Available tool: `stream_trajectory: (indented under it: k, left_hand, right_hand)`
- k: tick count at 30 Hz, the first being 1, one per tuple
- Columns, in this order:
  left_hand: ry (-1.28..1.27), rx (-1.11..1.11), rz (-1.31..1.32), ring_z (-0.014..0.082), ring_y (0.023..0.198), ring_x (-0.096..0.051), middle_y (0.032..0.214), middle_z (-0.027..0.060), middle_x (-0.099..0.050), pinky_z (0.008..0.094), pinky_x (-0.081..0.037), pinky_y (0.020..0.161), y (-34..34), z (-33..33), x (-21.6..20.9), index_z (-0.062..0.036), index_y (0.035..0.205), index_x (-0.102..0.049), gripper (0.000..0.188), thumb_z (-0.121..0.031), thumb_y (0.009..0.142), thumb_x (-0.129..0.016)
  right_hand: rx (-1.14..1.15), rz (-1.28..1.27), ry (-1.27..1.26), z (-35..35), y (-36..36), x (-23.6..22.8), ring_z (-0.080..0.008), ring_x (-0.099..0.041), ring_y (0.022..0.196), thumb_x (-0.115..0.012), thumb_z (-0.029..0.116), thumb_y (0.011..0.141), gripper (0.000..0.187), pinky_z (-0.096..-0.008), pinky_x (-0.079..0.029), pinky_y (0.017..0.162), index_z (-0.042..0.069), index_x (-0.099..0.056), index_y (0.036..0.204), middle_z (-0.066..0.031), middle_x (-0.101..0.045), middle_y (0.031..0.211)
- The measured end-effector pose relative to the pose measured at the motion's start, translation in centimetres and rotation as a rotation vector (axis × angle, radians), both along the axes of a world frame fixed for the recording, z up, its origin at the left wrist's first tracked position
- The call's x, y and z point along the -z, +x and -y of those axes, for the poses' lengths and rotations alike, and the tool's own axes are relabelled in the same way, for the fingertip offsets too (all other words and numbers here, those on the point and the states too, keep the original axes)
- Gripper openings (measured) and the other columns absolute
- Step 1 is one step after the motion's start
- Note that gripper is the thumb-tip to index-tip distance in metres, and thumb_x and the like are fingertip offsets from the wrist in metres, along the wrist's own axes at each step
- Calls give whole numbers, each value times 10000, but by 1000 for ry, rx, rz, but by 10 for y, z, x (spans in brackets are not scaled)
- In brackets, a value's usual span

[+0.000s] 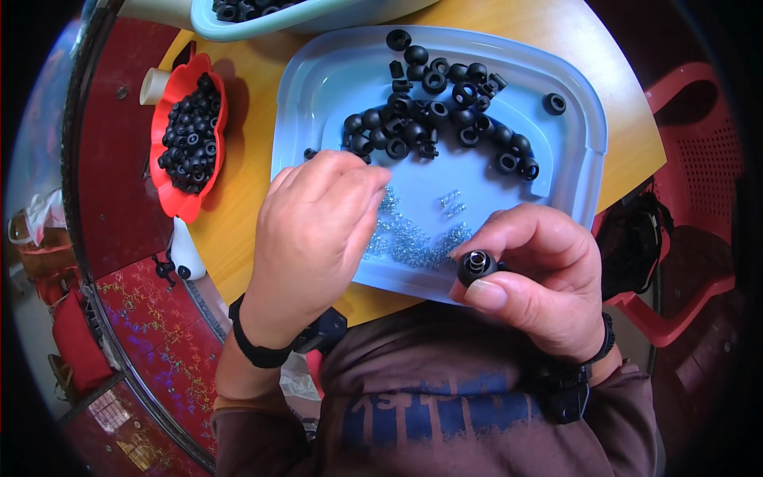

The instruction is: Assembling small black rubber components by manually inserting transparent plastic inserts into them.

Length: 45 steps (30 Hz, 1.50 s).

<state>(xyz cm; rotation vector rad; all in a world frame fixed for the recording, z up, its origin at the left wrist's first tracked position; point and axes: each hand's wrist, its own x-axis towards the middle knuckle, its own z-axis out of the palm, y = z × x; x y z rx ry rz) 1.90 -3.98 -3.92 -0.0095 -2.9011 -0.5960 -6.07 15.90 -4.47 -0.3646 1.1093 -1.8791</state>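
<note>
Between the thumb and fingers of my right hand [544,278] is a round black cord-lock ball [472,270], its open hole facing up. A small metal spring [478,259] stands inside that hole. My left hand [318,211] is closed, fingertips pinched together over the blue tray [598,119]; whatever they hold is hidden. Just beyond those fingertips lie several black balls [413,133] with holes and small black plungers [429,149]. A pile of shiny springs [409,245] covers the tray's near part, and a few loose springs [455,208] sit apart from it.
On the yellow wooden table [230,238], a red scalloped bowl [187,207] full of small black parts stands left of the tray. A pale blue basin [238,32] with more black parts is at the far edge. One red plastic chair [703,151] stands to the right.
</note>
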Motion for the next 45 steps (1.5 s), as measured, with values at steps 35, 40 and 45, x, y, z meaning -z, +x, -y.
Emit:
stream_trajectory:
  k: [35,40,45]
  left_hand:
    - [62,55,130,283,682,-565,774,114,-547,357,-454,579,-13,-6,-8,-24,866,-586,163,6,710,-624]
    - [-20,18,182,295,698,-563,782,120,-550,360,-451,583,-18,-8,-10,-15,891,-580,177,-9,721,-627]
    - [-9,11,184,294,692,-557,780,125,-551,347,-446,583,-20,-11,-10,-6,886,-585,159,-5,731,-618]
  right_hand:
    - [98,83,47,4,4,-2,-133,-601,675,-657,87,753,205,-226,-475,615,-27,-566,898,-78,-595,767]
    - [92,69,44,3,2,-1,-137,-603,679,-653,86,753,201,-233,-481,623,-26,-567,896,-79,-594,772]
    - [74,64,48,2,1,-2,-137,-604,686,-648,75,754,192,-236,-484,632,-25,-567,896,-79,-596,784]
